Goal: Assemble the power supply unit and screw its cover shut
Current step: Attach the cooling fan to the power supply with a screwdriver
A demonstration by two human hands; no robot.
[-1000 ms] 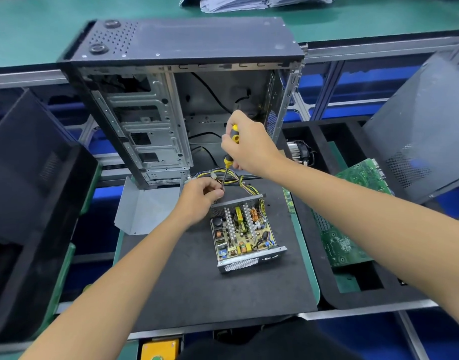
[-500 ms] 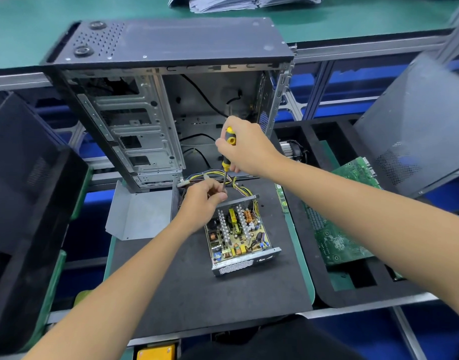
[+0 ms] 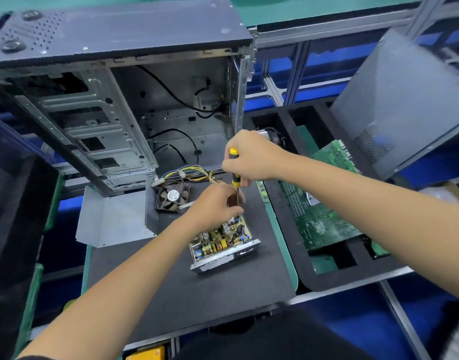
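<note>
Now uncovered, the fan [image 3: 172, 196] shows just behind the power supply unit [image 3: 222, 242], because the left hand [image 3: 215, 206] has moved right onto the unit's far edge, fingers curled there around the screwdriver [image 3: 235, 175] shaft. Right hand [image 3: 249, 157] still grips the handle above the unit. Probably a board screw is being driven; the cover [image 3: 111, 219] lies left of the unit, not fitted.

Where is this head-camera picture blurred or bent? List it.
Head view: the dark panel at upper right is smeared by motion blur; the computer case edges bow from wide-angle distortion; the power supply unit stays fairly sharp; lighting is even, with no glare.
</note>
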